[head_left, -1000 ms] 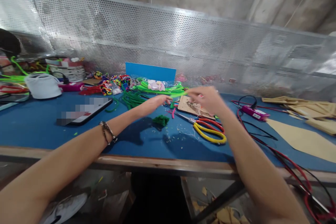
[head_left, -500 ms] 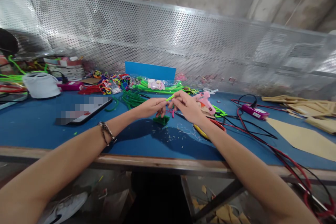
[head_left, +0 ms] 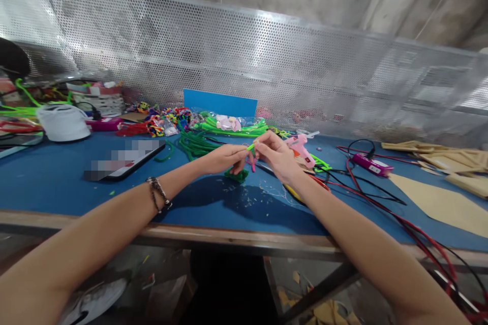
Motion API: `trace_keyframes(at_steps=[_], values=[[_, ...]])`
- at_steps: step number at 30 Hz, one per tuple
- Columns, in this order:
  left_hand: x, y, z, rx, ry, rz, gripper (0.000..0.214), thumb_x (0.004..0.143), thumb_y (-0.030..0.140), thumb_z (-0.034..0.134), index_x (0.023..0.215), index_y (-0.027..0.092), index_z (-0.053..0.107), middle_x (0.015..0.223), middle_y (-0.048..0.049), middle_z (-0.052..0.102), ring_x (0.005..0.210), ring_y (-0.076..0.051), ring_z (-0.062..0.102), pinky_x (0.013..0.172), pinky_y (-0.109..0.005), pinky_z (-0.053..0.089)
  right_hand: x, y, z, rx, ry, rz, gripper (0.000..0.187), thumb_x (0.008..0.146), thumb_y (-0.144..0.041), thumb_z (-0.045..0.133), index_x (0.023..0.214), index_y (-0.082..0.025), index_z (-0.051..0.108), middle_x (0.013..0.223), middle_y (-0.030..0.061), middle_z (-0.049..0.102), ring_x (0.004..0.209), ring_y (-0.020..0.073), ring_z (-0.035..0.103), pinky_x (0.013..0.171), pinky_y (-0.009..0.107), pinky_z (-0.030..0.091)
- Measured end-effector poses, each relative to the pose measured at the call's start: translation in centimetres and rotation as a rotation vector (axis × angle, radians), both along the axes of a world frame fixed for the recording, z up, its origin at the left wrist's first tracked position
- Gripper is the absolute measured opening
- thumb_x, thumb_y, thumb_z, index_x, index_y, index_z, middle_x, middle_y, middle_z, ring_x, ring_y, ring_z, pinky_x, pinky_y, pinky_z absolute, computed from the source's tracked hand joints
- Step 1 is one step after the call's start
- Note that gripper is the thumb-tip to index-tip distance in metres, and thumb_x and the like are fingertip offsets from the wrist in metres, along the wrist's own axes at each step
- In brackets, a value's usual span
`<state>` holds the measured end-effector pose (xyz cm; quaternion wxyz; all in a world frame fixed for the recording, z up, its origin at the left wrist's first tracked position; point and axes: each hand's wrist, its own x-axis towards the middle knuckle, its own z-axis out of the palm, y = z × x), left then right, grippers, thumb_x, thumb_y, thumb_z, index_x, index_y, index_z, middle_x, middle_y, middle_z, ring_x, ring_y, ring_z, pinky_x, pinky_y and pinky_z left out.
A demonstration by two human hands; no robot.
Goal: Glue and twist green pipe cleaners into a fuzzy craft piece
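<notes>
My left hand [head_left: 224, 157] and my right hand [head_left: 275, 155] meet over the middle of the blue table [head_left: 57, 183]. Both pinch a short bright green pipe cleaner [head_left: 250, 147] between their fingertips. A dark green fuzzy piece [head_left: 237, 175] lies on the table just under the hands, with a small pink piece [head_left: 252, 164] beside it. A pink glue gun [head_left: 299, 145] lies right behind my right hand. Scissors with yellow and red handles [head_left: 305, 188] are mostly hidden under my right forearm.
A phone [head_left: 125, 158] lies to the left, a white round container [head_left: 63, 123] farther left. Green pipe cleaner bundles [head_left: 224, 129] and coloured ones [head_left: 163, 119] lie at the back before a perforated metal screen. Red and black cables [head_left: 385, 203], a purple device [head_left: 371, 163] and cardboard sheets [head_left: 442, 203] are on the right.
My right hand came in from the right and joined my left hand on the green pipe cleaner. The glue gun came into view behind it. Both hands stayed close together since.
</notes>
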<state>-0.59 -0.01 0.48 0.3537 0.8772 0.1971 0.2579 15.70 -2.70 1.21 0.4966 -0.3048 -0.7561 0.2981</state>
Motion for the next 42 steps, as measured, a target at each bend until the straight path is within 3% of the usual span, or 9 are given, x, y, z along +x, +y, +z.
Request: trace_keyframes(at_steps=[5,9,12,17,22,27,33,36,42], values=[[-0.1,0.0,0.2,0.322,0.131,0.199,0.028,0.084,0.023,0.025,0.079,0.013,0.051,0.052,0.0016,0.048,0.046,-0.008,0.044,0.050,-0.019,0.037,0.7,-0.2,0.5,0.511,-0.653,-0.332,0.012,0.077,-0.013,0.041,0.066,-0.017,0.044,0.066,0.0010,0.049,0.063,0.0120,0.045,0.056,0.024,0.032],[0.4,-0.6,0.0,0.629,0.319,0.363,0.027,0.081,0.022,0.032,0.063,0.013,0.052,0.051,-0.0020,0.048,0.049,-0.012,0.045,0.053,-0.024,0.034,0.5,0.1,-0.1,0.629,-0.967,-0.464,0.014,0.075,-0.006,0.038,0.071,-0.016,0.047,0.074,0.0066,0.054,0.070,0.0167,0.048,0.054,0.026,0.031],[0.6,-0.8,0.0,0.540,0.240,0.337,0.030,0.082,0.021,0.030,0.062,0.014,0.051,0.053,-0.0016,0.051,0.050,-0.011,0.045,0.054,-0.024,0.035,0.5,0.4,-0.1,0.506,-0.777,-0.376,0.011,0.076,-0.011,0.040,0.069,-0.017,0.047,0.073,0.0051,0.054,0.071,0.0156,0.049,0.058,0.026,0.035],[0.6,-0.8,0.4,0.202,-0.064,0.168,0.029,0.082,0.020,0.029,0.063,0.014,0.049,0.060,0.0006,0.054,0.057,-0.008,0.048,0.059,-0.020,0.039,0.4,0.5,-0.1,0.024,-0.013,-0.084,0.010,0.071,-0.027,0.052,0.072,-0.019,0.045,0.065,-0.0023,0.049,0.060,0.0094,0.049,0.059,0.025,0.041],[0.5,-0.7,0.6,0.027,-0.076,0.097,0.029,0.082,0.018,0.030,0.059,0.014,0.048,0.056,0.0017,0.053,0.055,-0.007,0.048,0.059,-0.019,0.039,-0.1,0.3,-0.2,-0.130,0.116,0.092,0.011,0.072,-0.028,0.050,0.071,-0.019,0.043,0.056,-0.0055,0.042,0.054,0.0075,0.044,0.052,0.023,0.037],[0.5,-0.5,0.4,0.113,-0.019,0.194,0.026,0.082,0.020,0.031,0.067,0.014,0.051,0.052,0.0030,0.052,0.049,-0.007,0.045,0.051,-0.017,0.036,0.6,0.2,0.5,0.179,-0.320,-0.165,0.007,0.076,-0.018,0.044,0.069,-0.017,0.045,0.063,-0.0013,0.049,0.058,0.0087,0.045,0.056,0.023,0.036],[0.8,-0.8,-0.2,0.595,0.202,0.419,0.027,0.078,0.017,0.038,0.054,0.014,0.050,0.048,0.0005,0.050,0.047,-0.010,0.044,0.053,-0.022,0.033,0.7,0.0,0.6,0.658,-0.964,-0.352,0.017,0.076,-0.006,0.037,0.069,-0.015,0.049,0.074,0.0074,0.056,0.075,0.0172,0.048,0.066,0.030,0.036],[0.8,-0.7,-0.4,0.456,0.106,0.382,0.031,0.080,0.020,0.035,0.053,0.014,0.048,0.048,0.0016,0.050,0.045,-0.008,0.043,0.051,-0.020,0.034,0.6,0.2,0.3,0.589,-0.797,-0.313,0.014,0.077,-0.010,0.040,0.069,-0.016,0.050,0.073,0.0059,0.056,0.073,0.0160,0.049,0.066,0.029,0.038],[0.9,-0.7,-0.3,0.026,-0.126,0.158,0.030,0.081,0.023,0.032,0.056,0.014,0.046,0.050,0.0039,0.047,0.044,-0.005,0.042,0.045,-0.015,0.035,0.0,0.9,-0.8,-0.037,0.034,-0.090,0.010,0.070,-0.027,0.053,0.071,-0.017,0.050,0.060,-0.0031,0.052,0.056,0.0083,0.048,0.055,0.022,0.039]])
